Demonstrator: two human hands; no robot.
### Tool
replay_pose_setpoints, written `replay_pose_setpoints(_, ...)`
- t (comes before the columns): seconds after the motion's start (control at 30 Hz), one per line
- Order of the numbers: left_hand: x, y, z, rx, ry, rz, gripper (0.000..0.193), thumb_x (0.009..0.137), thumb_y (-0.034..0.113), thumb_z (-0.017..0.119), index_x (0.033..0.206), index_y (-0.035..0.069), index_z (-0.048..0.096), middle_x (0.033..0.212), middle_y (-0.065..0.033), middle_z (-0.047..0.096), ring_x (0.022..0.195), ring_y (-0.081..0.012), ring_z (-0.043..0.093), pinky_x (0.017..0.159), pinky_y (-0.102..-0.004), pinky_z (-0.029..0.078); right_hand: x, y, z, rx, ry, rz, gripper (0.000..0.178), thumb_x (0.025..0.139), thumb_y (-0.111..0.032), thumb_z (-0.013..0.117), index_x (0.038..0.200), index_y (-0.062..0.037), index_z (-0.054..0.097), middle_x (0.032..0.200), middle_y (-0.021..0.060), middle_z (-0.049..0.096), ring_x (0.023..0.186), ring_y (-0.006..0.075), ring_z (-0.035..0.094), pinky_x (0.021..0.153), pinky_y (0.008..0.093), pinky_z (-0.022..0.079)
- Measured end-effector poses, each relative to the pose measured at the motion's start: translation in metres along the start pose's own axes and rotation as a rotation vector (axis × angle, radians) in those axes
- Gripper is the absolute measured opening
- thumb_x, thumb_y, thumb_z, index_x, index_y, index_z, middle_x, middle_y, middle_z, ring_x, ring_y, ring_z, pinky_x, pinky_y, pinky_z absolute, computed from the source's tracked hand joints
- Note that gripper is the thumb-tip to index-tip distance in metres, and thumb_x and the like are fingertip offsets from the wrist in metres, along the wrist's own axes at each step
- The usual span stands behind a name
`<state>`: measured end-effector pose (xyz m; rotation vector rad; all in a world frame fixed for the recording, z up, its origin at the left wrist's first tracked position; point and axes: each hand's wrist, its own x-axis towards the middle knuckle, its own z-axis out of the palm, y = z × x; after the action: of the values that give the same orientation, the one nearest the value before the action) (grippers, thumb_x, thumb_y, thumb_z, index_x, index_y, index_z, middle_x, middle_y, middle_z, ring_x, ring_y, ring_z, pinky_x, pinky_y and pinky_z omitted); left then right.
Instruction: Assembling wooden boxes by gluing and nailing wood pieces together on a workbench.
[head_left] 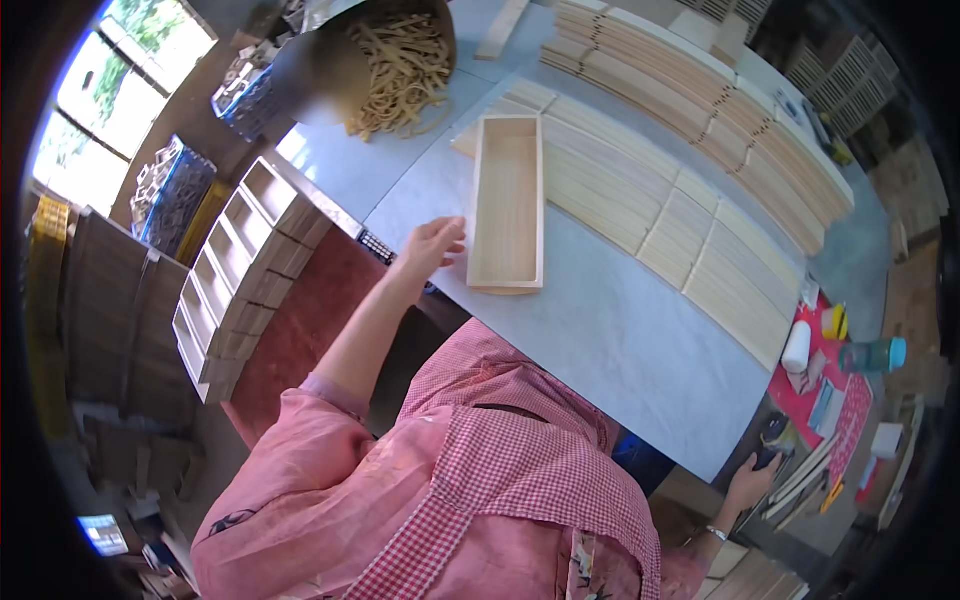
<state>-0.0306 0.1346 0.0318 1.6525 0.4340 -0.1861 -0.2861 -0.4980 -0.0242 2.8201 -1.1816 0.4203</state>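
Observation:
A shallow, oblong open wooden box [508,200] lies on the grey-blue tabletop, its hollow facing up. Just left of it hovers my left hand [432,246], fingers loosely bent and nothing in them, apart from the box wall. Far off to the lower right, beyond the table edge, my right hand [750,484] closes on a small dark object [768,458]; its kind is too small to make out. Flat pale wooden panels [640,205] lie in a row behind and to the right of the box, with grooves across them.
Stacked grooved wooden strips [690,95] line the far side. Curly elastic-like bands [400,70] spill from a container at the back. Finished-looking boxes [235,245] are stacked at left. A bottle [872,355] and small tools lie at right.

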Motion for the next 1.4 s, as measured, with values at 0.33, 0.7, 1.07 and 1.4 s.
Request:
replay_pose_setpoints(0.33, -0.012, -0.024, 0.034, 0.685, 0.187, 0.134, 0.035, 0.094, 0.028, 0.054, 0.102, -0.005, 0.065, 0.107, -0.0212, 0.065, 0.085, -0.0314, 0.062, 0.078, -0.0386, 0.051, 0.006, 0.017, 0.011, 0.074, -0.027, -0.020, 0.059, 0.093, -0.026, 0.064, 0.141, 0.0039, 0.048, 0.129, 0.0283, 0.060, 0.112, 0.0447, 0.060, 0.098, 0.0463, 0.047)
replay_pose_setpoints(0.7, -0.044, -0.024, -0.017, 0.435, 0.177, 0.251, 0.026, 0.094, 0.017, 0.052, 0.105, -0.004, 0.064, 0.100, -0.0176, 0.062, 0.083, -0.0262, 0.058, 0.076, -0.0355, 0.049, -0.015, -0.019, -0.015, 0.076, 0.179, -0.062, 0.049, 0.093, -0.026, 0.065, 0.131, 0.0053, 0.057, 0.118, 0.0260, 0.065, 0.106, 0.0422, 0.062, 0.096, 0.0447, 0.049)
replay_pose_setpoints(1.07, -0.059, -0.079, -0.106, 0.178, 0.676, 0.672, 0.037, 0.095, 0.007, 0.053, 0.130, -0.001, 0.060, 0.117, -0.0137, 0.067, 0.092, -0.0243, 0.064, 0.081, -0.0344, 0.051, -0.010, -0.126, 0.036, 0.374, 0.341, -0.554, 0.042, 0.090, -0.026, 0.067, 0.120, 0.0033, 0.063, 0.107, 0.0198, 0.066, 0.091, 0.0321, 0.063, 0.083, 0.0368, 0.051)
replay_pose_setpoints(1.4, -0.108, -0.131, -0.296, -0.273, 1.301, 0.310, 0.033, 0.094, 0.006, 0.052, 0.123, -0.004, 0.062, 0.111, -0.0172, 0.069, 0.095, -0.0236, 0.065, 0.082, -0.0343, 0.053, 0.019, -0.296, 0.066, 0.531, 0.103, -0.857, 0.045, 0.090, -0.024, 0.068, 0.125, 0.0029, 0.060, 0.112, 0.0209, 0.065, 0.097, 0.0339, 0.063, 0.087, 0.0373, 0.051)
